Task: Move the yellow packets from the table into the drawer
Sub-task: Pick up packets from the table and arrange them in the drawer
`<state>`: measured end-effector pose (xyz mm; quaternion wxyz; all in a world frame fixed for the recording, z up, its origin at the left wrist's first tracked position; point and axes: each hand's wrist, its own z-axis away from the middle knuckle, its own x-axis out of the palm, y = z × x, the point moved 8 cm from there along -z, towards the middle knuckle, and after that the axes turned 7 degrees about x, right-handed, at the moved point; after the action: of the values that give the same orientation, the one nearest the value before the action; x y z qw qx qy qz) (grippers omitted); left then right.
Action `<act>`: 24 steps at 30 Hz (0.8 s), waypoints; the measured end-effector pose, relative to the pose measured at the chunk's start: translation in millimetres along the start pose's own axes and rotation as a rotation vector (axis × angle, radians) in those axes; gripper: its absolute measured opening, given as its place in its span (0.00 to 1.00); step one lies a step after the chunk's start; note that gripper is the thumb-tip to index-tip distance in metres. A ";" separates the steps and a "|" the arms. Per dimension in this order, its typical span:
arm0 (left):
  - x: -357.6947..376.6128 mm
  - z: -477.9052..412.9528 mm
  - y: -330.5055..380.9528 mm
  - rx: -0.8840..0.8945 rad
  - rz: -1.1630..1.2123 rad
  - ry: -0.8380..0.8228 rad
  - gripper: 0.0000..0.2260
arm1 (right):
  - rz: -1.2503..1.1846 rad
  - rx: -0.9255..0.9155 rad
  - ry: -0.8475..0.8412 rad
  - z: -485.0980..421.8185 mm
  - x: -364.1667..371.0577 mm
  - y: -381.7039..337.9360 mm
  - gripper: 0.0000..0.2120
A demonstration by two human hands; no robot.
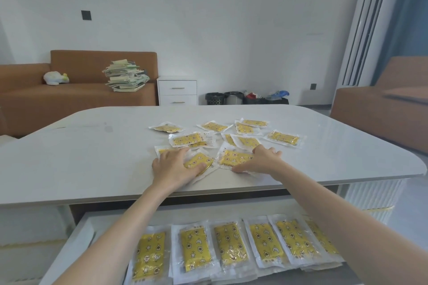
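Note:
Several yellow packets point(283, 137) in clear wrappers lie scattered on the white table point(92, 157), right of its middle. My left hand point(173, 165) rests flat on the nearest packets, its thumb lying over one yellow packet point(196, 160). My right hand point(262, 159) lies spread on the right end of another packet point(232, 158), thumb along its near edge. Below the table's front edge the drawer point(78, 240) stands pulled out. It holds a row of several yellow packets point(230, 244) side by side, partly hidden by my forearms.
Behind the table stand a brown sofa point(76, 97) with a stack of books point(126, 76), a small white cabinet point(177, 90) and dark bins point(215, 98). A second sofa point(382, 111) and a tall white air conditioner point(368, 25) are at the right.

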<state>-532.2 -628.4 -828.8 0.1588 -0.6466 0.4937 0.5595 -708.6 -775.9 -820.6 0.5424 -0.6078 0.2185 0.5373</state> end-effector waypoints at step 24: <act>-14.7 9.7 -14.9 -0.105 0.400 0.131 0.20 | -0.480 -0.099 0.144 -7.7 -10.8 -13.6 0.24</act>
<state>-523.8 -607.4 -824.2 -0.0217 -0.5781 0.5914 0.5617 -697.3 -781.9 -806.5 0.6070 -0.7047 0.0797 0.3585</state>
